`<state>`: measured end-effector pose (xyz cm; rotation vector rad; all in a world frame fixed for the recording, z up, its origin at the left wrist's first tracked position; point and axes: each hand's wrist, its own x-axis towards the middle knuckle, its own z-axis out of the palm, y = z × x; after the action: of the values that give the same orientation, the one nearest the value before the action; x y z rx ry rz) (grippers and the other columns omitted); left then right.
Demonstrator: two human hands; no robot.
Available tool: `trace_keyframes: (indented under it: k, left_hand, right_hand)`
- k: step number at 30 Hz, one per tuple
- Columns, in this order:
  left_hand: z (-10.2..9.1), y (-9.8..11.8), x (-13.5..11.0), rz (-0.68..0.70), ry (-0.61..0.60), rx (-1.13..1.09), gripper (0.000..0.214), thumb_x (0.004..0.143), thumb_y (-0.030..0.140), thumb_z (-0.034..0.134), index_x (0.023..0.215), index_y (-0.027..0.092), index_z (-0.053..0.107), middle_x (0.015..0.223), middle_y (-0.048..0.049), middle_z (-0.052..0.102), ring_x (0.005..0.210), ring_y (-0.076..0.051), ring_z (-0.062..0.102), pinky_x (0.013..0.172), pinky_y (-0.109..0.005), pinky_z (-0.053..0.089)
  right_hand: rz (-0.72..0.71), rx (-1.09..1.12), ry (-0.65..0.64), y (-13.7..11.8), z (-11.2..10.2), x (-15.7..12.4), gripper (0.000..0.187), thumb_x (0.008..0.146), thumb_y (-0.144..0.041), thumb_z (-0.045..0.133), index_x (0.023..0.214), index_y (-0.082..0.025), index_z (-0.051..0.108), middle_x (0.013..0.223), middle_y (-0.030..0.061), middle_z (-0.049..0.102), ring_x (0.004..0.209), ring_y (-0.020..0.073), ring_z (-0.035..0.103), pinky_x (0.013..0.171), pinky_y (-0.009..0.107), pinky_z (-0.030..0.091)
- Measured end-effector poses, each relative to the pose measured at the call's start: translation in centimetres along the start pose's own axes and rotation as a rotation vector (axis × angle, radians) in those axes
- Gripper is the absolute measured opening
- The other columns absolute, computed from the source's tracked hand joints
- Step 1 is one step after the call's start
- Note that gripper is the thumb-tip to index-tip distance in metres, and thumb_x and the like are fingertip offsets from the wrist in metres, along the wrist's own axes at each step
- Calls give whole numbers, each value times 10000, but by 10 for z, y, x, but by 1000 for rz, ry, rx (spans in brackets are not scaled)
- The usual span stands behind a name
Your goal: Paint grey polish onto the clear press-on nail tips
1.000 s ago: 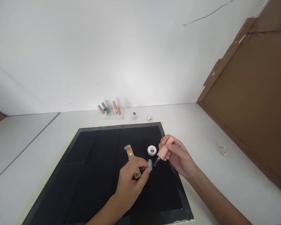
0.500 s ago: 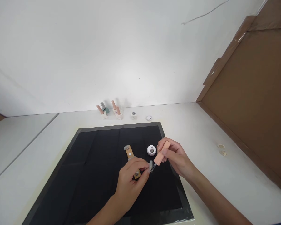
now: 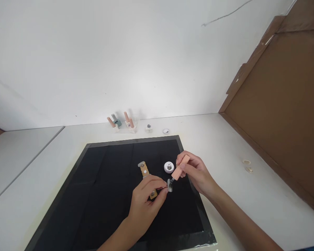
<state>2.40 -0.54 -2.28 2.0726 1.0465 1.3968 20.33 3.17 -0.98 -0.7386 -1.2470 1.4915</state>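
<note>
Between thumb and fingers, my left hand pinches the thin stem of a false nail tip, a small greyish oval piece. My right hand is closed around the peach handle of a nail polish brush. The brush's dark tip touches the nail tip's upper part. Partly behind my left hand lies a yellow-tan nail display stand, with a greyish nail tip at its far end. Close to the brush sits a small round white jar with a patterned top.
A black mat with grey taped edges covers part of the white table. Behind it stand several nail polish bottles, a small clear bottle and a round white lid. Two small pale discs lie right, near a brown cardboard panel.
My right hand has moved slightly up, bringing the brush tip from the nail tip's lower edge to its upper part. My left hand stays nearly still.
</note>
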Motion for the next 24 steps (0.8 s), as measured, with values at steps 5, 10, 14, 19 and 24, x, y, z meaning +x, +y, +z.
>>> trace_keyframes:
  k: [5, 10, 14, 19, 24]
  left_hand:
    - [-1, 0, 0, 11, -1, -2, 132, 762, 29, 582, 747, 153, 627, 711, -38, 639, 641, -121, 605, 599, -215, 493]
    - [0, 0, -2, 19, 2, -2, 138, 764, 33, 586, 758, 166, 624, 720, -32, 642, 647, -124, 609, 596, -220, 497]
    - [0, 0, -2, 15, 9, 6, 141, 762, 39, 587, 752, 176, 622, 716, -30, 645, 645, -132, 612, 590, -229, 503]
    - [-1, 0, -1, 1, 6, 15, 128, 763, 49, 591, 752, 171, 627, 713, -32, 641, 636, -130, 607, 586, -230, 501]
    - [-1, 0, 0, 0, -1, 24, 118, 756, 45, 603, 747, 160, 627, 697, -33, 632, 623, -128, 597, 581, -229, 492]
  right_hand:
    - [12, 5, 42, 0, -1, 2, 85, 826, -247, 584, 769, -185, 586, 615, -30, 546, 520, 84, 419, 524, 229, 326]
    - [12, 24, 98, -1, 0, 5, 81, 801, -246, 599, 754, -183, 579, 607, -34, 526, 504, 81, 410, 517, 228, 331]
    - [-6, 48, 125, -3, 1, 4, 97, 796, -260, 603, 746, -181, 579, 611, -35, 475, 506, 86, 398, 509, 235, 331]
    - [-54, 75, 41, -5, 1, 2, 155, 787, -320, 620, 734, -184, 569, 585, -32, 444, 509, 107, 399, 495, 251, 301]
    - [-58, 34, -68, -2, -1, 1, 161, 812, -317, 617, 737, -184, 564, 623, -15, 464, 531, 112, 388, 501, 252, 286]
